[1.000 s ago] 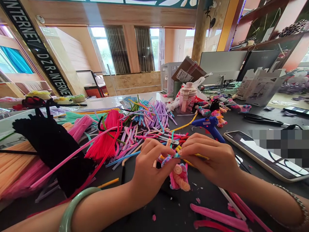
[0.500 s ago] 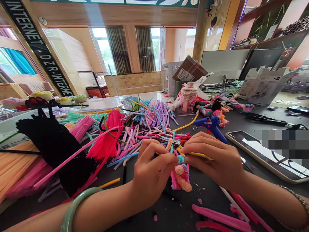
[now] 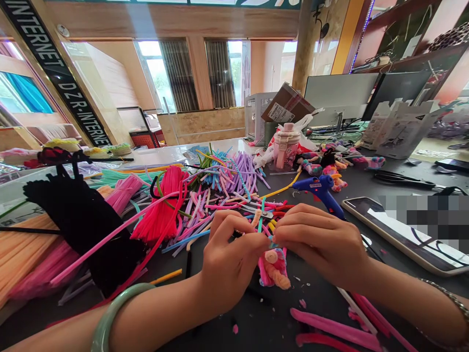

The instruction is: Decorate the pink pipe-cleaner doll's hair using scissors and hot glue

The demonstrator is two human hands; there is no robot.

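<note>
My left hand (image 3: 229,264) and my right hand (image 3: 324,239) meet at the middle of the table, fingertips pinched together on a turquoise pipe cleaner (image 3: 261,217). One strand of it rises between the hands; the twisted part is mostly covered by the fingertips. Just beneath them is a small pink and peach pipe-cleaner figure (image 3: 273,271) with a round peach coil; I cannot tell whether it is attached to the turquoise piece. Behind the fingers lie scissors (image 3: 256,211), partly hidden by the hands and loose pipe cleaners.
A blue glue gun (image 3: 318,190) stands behind my right hand, and a phone (image 3: 392,234) lies to its right. Bundles of red (image 3: 164,210) and black pipe cleaners (image 3: 80,220) fill the left. A pink bottle (image 3: 286,149) stands farther back. Pink strips (image 3: 330,326) lie in front.
My right fingertips have moved slightly left, closer to the left ones, and now cover more of the turquoise twist. The rest of the table looks the same.
</note>
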